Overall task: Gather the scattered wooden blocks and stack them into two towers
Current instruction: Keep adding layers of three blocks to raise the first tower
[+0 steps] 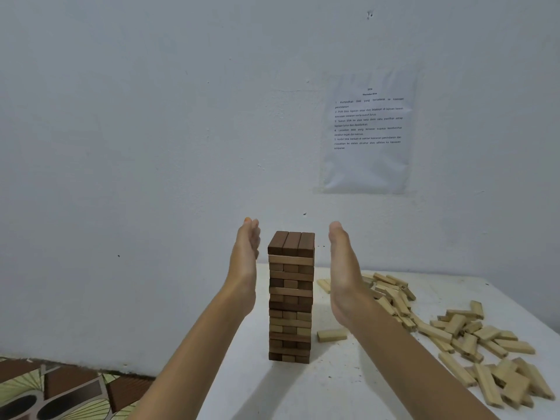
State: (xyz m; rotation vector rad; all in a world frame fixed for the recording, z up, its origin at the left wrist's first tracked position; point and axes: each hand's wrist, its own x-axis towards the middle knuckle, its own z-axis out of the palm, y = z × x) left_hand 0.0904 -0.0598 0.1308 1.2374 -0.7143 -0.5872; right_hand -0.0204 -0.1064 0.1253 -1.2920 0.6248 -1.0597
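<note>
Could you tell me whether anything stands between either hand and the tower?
Nothing visible does. The left hand and right hand flank the tower with open palms, bare gaps between; the loose blocks lie lower, to the right.

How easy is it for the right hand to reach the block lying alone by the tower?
Probably yes: the open right hand hovers over the lone block, nothing covers it, and the tower stands apart beside it.

One tower [290, 298], two hands [245, 262] [342, 268], one sheet [368, 165]
</note>
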